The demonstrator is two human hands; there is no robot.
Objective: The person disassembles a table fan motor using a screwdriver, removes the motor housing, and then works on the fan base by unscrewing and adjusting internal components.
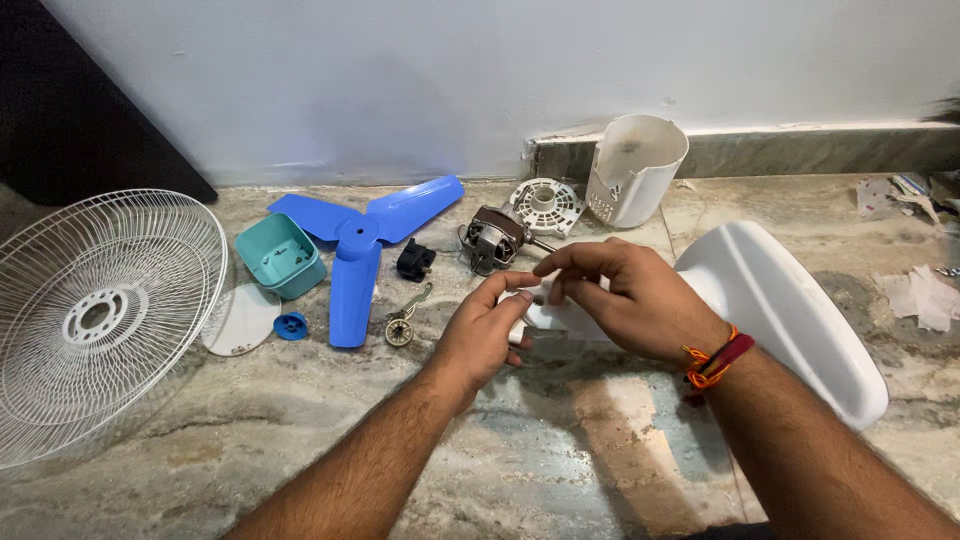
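While our left hand (485, 335) pinches the small white plastic fan part (548, 318), our right hand (625, 300) grips its top, blue three-blade fan propeller (362, 240) nearby.

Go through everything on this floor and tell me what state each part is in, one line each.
Left hand: gripping the white part.
Right hand: fingers pinching the white part's top.
White part: held between both hands, mostly hidden.
Fan blade: detached, lying flat.
Grille: detached, lying flat.
Motor: bare, out of its housing.
Housing: empty, tilted against the ledge.
Teal box: open, upright.
Base: lying on the floor.
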